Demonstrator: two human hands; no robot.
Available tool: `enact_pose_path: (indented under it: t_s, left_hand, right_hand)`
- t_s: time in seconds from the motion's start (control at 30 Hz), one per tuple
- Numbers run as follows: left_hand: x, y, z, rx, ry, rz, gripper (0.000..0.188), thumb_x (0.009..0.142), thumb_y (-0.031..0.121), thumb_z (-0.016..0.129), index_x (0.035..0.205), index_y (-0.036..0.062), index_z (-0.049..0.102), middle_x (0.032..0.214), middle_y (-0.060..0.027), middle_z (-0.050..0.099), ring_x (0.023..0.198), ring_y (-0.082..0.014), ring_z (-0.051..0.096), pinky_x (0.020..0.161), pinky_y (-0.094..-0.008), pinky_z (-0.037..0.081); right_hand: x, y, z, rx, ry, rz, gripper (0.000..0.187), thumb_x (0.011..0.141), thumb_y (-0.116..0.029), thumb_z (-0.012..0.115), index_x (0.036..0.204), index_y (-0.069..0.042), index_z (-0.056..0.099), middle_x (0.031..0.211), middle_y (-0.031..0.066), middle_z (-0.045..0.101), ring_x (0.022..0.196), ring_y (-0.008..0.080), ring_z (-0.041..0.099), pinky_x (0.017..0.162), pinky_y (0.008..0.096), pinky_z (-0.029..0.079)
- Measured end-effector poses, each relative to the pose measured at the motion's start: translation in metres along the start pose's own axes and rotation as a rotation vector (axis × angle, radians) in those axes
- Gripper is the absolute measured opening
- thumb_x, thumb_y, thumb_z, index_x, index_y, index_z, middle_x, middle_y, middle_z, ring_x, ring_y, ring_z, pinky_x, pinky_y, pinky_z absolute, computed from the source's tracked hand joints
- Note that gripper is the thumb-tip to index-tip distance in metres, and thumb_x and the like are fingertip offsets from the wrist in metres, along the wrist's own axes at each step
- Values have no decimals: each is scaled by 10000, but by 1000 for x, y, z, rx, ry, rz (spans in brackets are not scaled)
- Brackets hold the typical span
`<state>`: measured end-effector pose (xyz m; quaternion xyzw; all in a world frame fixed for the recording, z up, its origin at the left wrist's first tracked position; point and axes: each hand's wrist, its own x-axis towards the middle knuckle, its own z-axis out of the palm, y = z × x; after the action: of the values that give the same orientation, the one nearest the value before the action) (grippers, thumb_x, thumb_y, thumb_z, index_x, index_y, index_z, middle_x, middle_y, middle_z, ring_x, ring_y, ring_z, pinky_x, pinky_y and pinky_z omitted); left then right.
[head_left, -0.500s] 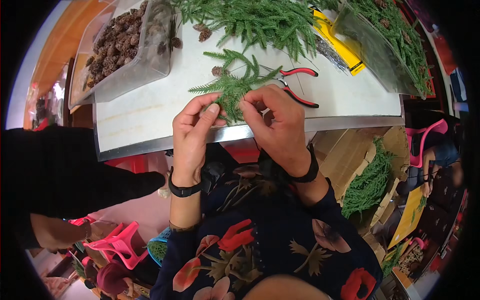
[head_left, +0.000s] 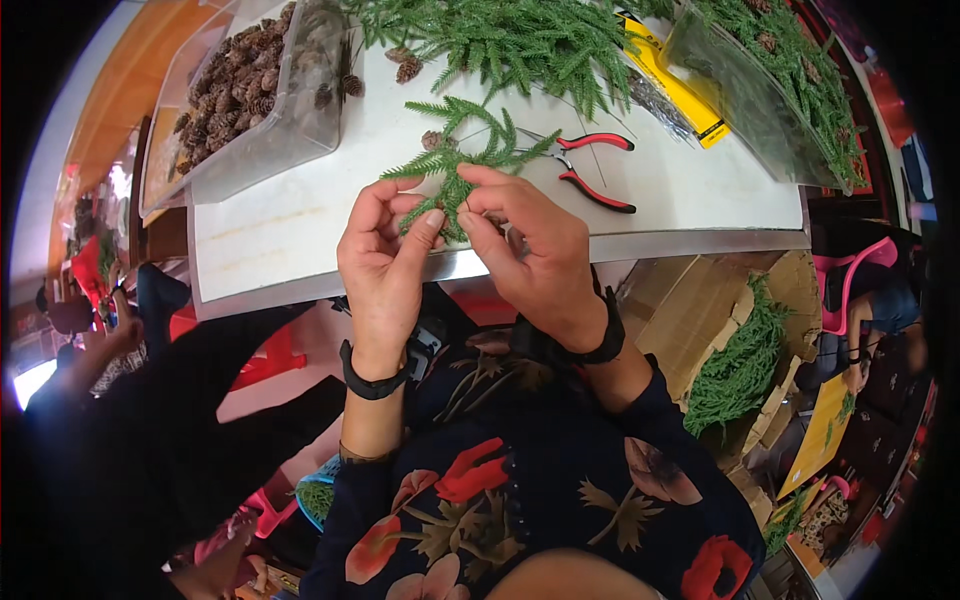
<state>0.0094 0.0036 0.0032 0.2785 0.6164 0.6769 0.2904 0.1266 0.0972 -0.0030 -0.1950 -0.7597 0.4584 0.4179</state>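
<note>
At the far left, a clear plastic bin (head_left: 240,165) of pine cones (head_left: 240,85) tilts its open side toward the worker, presumably for easy picking. The left hand (head_left: 385,250) holds an artificial spruce sprig (head_left: 450,190) between thumb and curled fingers, likely to steady it; the sprig sits at the near edge of the white tabletop (head_left: 270,230), between both hands. The right hand (head_left: 540,230) is narrowed to a thumb-and-forefinger pinch on the sprig's right side (whether on a frond or a thin wire, I cannot tell), a grip that suits fine work. Beyond, loose spruce branches (head_left: 530,50) lie heaped within reach. Just right of the sprig, red-handled pliers (head_left: 605,195) lie spread, handles facing right, probably parked to free both hands. At the far right stands a greenery-filled clear tub (head_left: 745,120).
</note>
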Motion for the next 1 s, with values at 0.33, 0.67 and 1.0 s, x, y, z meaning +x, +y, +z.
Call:
enact_pose_path:
  t_s: [0.33,0.67,1.0]
  left_hand:
    - [1,3,-1,-9,-22,-4,314,861,-76,611,1150,-5,512,909,-51,644,760,-66,587,637,-188,478]
    - [7,4,-8,-259,-96,-283,296,916,14,577,1203,12,505,953,-68,663,806,-114,632,637,-199,501]
    - [2,2,-7,-185,-111,-162,291,908,3,584,1191,21,516,970,-64,664,829,-105,631,645,-190,471]
  right_hand:
    - [1,10,5,-93,19,-210,137,840,21,637,967,-12,595,1062,173,674,670,218,625,564,273,486]
    - [-3,6,-7,35,-11,2,89,886,-7,602,973,-5,583,1054,164,686,662,135,602,587,225,482]
    - [-3,5,-3,-15,2,-79,70,894,-12,598,962,-15,582,1076,158,687,631,95,573,542,218,450]
